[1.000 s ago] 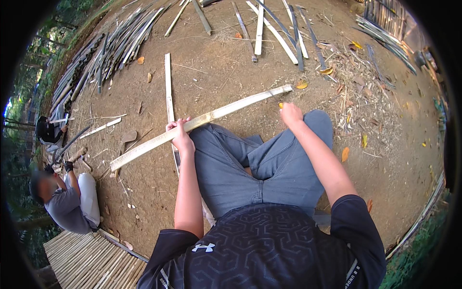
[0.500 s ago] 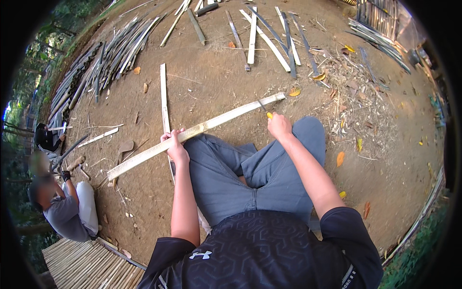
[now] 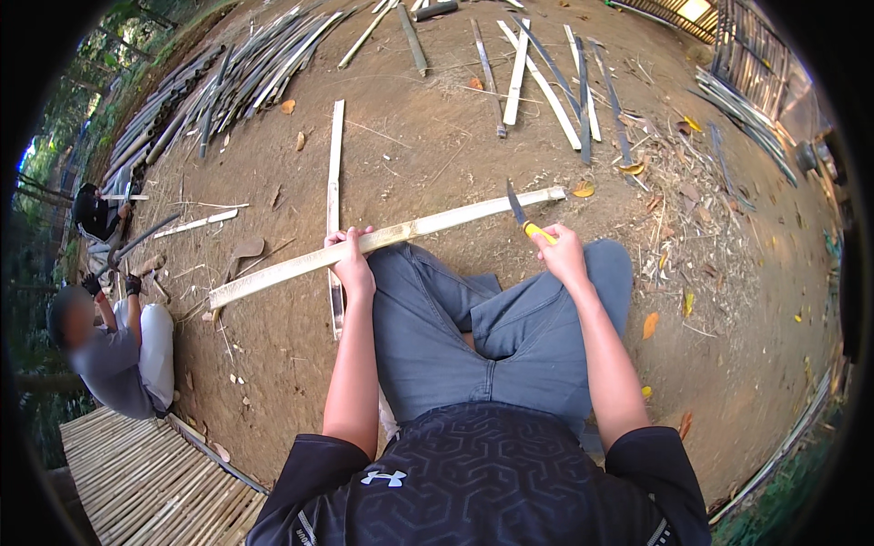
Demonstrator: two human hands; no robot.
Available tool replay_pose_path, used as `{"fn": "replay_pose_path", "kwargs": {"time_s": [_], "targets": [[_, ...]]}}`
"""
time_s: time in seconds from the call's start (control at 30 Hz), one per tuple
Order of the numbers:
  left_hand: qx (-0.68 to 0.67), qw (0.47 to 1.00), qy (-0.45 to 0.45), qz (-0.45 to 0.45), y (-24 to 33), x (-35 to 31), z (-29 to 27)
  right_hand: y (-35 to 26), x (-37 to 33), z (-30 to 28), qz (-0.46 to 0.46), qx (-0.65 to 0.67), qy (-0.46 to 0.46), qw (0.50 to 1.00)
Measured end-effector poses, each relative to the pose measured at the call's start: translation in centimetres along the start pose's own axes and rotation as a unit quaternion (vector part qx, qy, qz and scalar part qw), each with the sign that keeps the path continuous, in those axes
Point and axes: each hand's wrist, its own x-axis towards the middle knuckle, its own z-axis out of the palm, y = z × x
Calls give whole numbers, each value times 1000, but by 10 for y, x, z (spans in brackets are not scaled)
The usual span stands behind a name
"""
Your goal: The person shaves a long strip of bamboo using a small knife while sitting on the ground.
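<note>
A long pale bamboo strip (image 3: 455, 217) lies across my left knee, its right end raised a little farther from me. My left hand (image 3: 352, 261) is closed around the strip left of its middle. In my right hand (image 3: 563, 255), above my right knee, is a knife (image 3: 525, 215) with a yellow handle and a dark blade. The blade points up and away from me, close to the strip's right end; whether it touches the strip I cannot tell. Another pale strip (image 3: 335, 164) lies on the ground, passing under the held one.
Several split bamboo strips (image 3: 546, 86) lie on the dirt ahead, and a large pile (image 3: 246, 77) at the far left. Shavings (image 3: 669, 232) litter the ground at right. At left, a seated person (image 3: 127, 350) wears dark gloves near a hoe-like blade (image 3: 244, 253). A slatted bamboo platform (image 3: 150, 473) stands lower left.
The knife has come off the strip's surface and its blade has swung to point upward. My right hand has moved slightly right. The whole view has shifted a little.
</note>
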Motion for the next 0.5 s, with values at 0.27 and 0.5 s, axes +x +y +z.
{"fn": "replay_pose_path", "kwargs": {"time_s": [0.27, 0.5], "targets": [[-2, 1000, 8, -12, 2, -1, 0, -28, -25, 0, 12, 77, -67, 995], [-4, 1000, 1, -11, 1, 1, 1, -51, -36, 17, 33, 102, -161, 981]]}}
